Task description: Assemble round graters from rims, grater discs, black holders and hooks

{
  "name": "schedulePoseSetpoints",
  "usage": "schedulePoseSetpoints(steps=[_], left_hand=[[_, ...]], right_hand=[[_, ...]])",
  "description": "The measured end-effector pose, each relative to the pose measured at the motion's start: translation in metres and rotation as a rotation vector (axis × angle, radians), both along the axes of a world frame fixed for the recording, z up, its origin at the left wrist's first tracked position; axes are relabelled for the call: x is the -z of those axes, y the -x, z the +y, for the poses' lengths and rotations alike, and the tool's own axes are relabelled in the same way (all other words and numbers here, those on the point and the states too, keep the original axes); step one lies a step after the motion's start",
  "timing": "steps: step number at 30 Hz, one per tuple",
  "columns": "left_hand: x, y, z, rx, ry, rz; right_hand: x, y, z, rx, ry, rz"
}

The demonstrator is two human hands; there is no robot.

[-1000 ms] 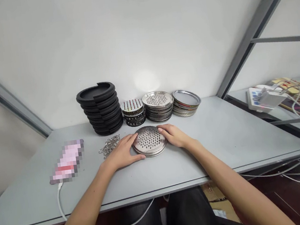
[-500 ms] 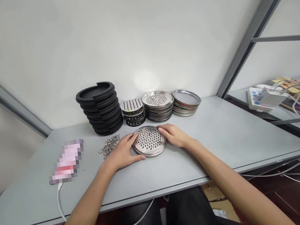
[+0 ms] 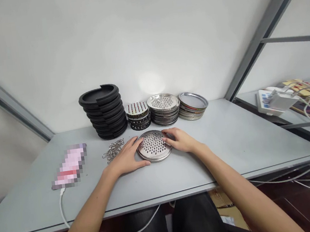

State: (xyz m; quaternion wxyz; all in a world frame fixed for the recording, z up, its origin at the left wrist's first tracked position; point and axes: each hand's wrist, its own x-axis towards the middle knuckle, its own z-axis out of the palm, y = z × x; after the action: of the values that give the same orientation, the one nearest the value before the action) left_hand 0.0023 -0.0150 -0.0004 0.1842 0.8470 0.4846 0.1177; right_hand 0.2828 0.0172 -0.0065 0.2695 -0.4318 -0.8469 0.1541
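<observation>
A round metal grater plate [image 3: 153, 145] with rows of slotted holes lies on the grey table in front of me. At its left rim, my left hand [image 3: 126, 157] holds the plate, with fingertips on the upper left edge and the thumb along the lower left. My right hand [image 3: 179, 139] grips the opposite rim, and one finger or thumb reaches over the top face. Beside my left hand sits a small pile of metal rings [image 3: 113, 150]. Part of the plate's rim is hidden under the fingers.
Along the wall stand a stack of black round trays [image 3: 104, 113], perforated discs [image 3: 138, 116], grater plates [image 3: 164, 109] and round metal lids [image 3: 193, 105]. A phone [image 3: 69, 165] with a white cable lies left. A power strip [image 3: 269, 103] and cables are at right.
The fingers of my right hand have shifted slightly on the rim, with one now further over the plate's face. My left hand and the plate have barely moved.
</observation>
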Motion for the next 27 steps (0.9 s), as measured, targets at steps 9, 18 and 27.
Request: schedulePoseSetpoints(steps=[9, 18, 27], left_hand=[[0.006, 0.001, 0.004, 0.038, -0.033, -0.072], [0.01, 0.001, 0.009, 0.041, -0.024, -0.138], [0.008, -0.002, 0.008, 0.029, -0.032, -0.119]], right_hand=[[0.007, -0.002, 0.003, -0.011, -0.042, -0.026], [0.012, 0.005, 0.004, -0.116, -0.064, 0.018], [0.017, 0.009, 0.004, -0.137, -0.066, 0.062]])
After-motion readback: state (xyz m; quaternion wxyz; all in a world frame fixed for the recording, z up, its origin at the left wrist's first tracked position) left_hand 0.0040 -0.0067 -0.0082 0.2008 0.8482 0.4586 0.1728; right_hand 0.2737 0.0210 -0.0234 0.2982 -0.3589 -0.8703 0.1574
